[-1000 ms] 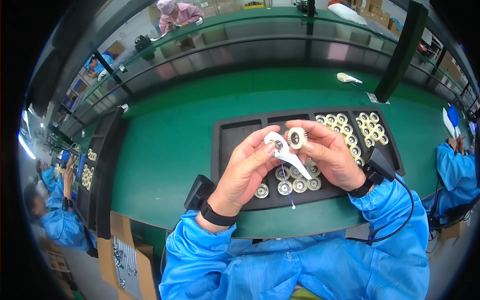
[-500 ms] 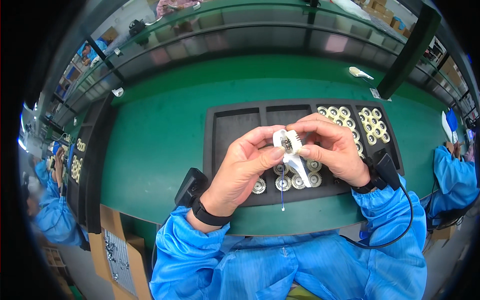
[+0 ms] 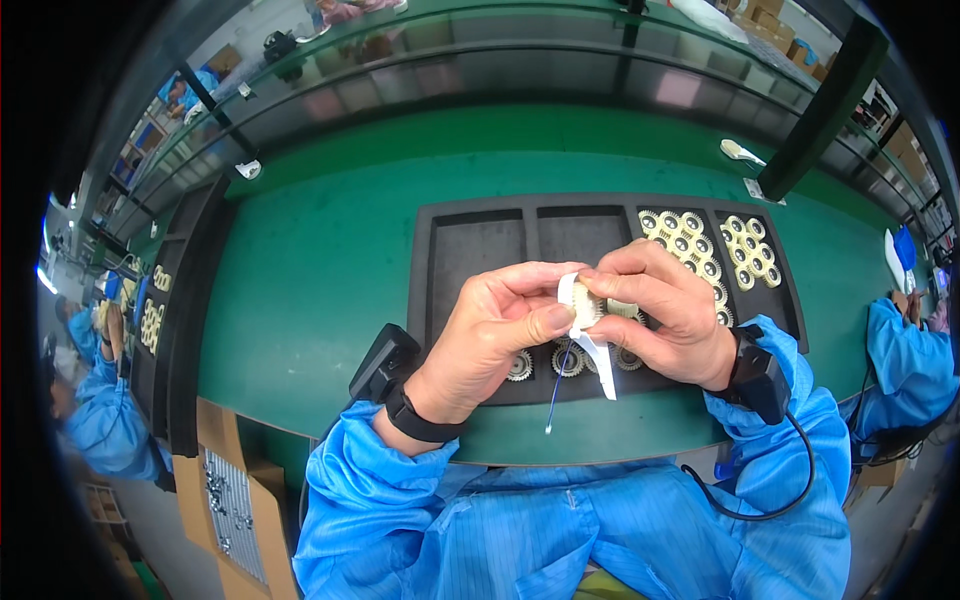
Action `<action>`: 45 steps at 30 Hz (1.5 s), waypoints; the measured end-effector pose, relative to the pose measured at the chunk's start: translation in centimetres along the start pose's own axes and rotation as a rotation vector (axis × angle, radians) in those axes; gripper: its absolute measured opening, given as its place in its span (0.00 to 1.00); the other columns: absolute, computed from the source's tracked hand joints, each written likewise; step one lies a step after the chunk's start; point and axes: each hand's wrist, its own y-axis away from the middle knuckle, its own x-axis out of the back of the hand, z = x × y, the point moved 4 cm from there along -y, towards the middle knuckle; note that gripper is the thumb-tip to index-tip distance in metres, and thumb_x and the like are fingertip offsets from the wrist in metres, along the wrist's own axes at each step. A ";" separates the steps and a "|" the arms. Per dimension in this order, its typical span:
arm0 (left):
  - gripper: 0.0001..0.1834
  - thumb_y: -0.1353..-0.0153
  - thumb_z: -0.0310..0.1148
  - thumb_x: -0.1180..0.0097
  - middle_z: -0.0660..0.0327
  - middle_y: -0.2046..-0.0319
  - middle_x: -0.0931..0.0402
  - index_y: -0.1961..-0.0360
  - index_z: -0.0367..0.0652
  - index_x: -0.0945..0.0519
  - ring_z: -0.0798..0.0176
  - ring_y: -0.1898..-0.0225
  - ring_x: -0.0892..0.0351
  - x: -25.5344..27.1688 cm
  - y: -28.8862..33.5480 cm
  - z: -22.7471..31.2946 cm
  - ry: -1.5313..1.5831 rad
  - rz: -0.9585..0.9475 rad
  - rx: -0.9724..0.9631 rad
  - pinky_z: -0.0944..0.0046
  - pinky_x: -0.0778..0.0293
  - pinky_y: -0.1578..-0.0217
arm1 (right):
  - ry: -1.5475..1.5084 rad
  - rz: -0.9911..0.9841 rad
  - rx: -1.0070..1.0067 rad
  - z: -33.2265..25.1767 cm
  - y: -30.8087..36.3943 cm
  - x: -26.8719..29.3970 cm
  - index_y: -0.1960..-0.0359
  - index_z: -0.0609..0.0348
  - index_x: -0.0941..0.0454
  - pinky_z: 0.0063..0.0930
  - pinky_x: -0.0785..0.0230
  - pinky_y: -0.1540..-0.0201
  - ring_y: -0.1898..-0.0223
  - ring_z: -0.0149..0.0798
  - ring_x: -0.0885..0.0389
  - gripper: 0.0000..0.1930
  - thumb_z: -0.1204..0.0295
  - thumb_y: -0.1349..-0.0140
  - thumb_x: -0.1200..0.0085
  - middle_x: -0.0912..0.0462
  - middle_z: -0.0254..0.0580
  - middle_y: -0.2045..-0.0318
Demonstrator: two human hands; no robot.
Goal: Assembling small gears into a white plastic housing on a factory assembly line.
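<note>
My left hand (image 3: 510, 318) pinches a white plastic housing with a tapering handle (image 3: 597, 362) between thumb and fingers. A thin blue wire (image 3: 557, 388) dangles from it. My right hand (image 3: 660, 312) grips a cream toothed gear (image 3: 586, 305) by its side, at the round head of the housing. Whether the gear sits fully inside the housing is hidden by my fingers. Below and behind both hands lies a black foam tray (image 3: 470, 396). Cream gears with metal centres (image 3: 568, 359) rest in its near compartments, partly covered by my hands.
More gears (image 3: 685, 240) fill the tray's right compartments. A similar white part (image 3: 740, 151) lies at the back right of the green table (image 3: 300, 290). A cardboard box (image 3: 238, 500) of metal parts stands lower left. Blue-sleeved co-workers (image 3: 110, 420) sit at both sides.
The housing has turned in my hands, and the gear now sits closer against its head. My right fingers have closed further over the gear. The wire has swung left.
</note>
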 end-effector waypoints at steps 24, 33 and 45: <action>0.26 0.54 0.38 0.27 0.47 0.64 0.23 0.63 0.35 0.29 0.47 0.63 0.21 26.4 -13.7 7.7 -1.207 1.094 -0.260 0.53 0.26 0.61 | -0.015 -0.083 -0.217 1.1 1.1 -2.8 0.53 0.66 0.25 0.32 0.24 0.64 0.64 0.48 0.20 0.14 0.82 0.42 0.47 0.23 0.52 0.59; 0.36 0.59 0.51 0.27 0.43 0.57 0.25 0.57 0.32 0.23 0.44 0.54 0.24 23.9 -18.4 6.0 -1.496 0.666 -0.132 0.53 0.28 0.52 | -0.010 -0.103 -0.200 1.5 0.9 -3.1 0.54 0.67 0.25 0.31 0.23 0.66 0.65 0.46 0.19 0.13 0.81 0.43 0.47 0.23 0.51 0.59; 0.15 0.54 0.27 0.31 0.57 0.65 0.19 0.62 0.39 0.18 0.59 0.61 0.20 3.5 -0.1 7.0 -1.453 -0.210 0.064 0.62 0.26 0.58 | -0.053 -0.060 -0.245 2.3 1.4 -2.9 0.54 0.65 0.26 0.31 0.27 0.62 0.64 0.46 0.20 0.12 0.84 0.41 0.50 0.23 0.50 0.60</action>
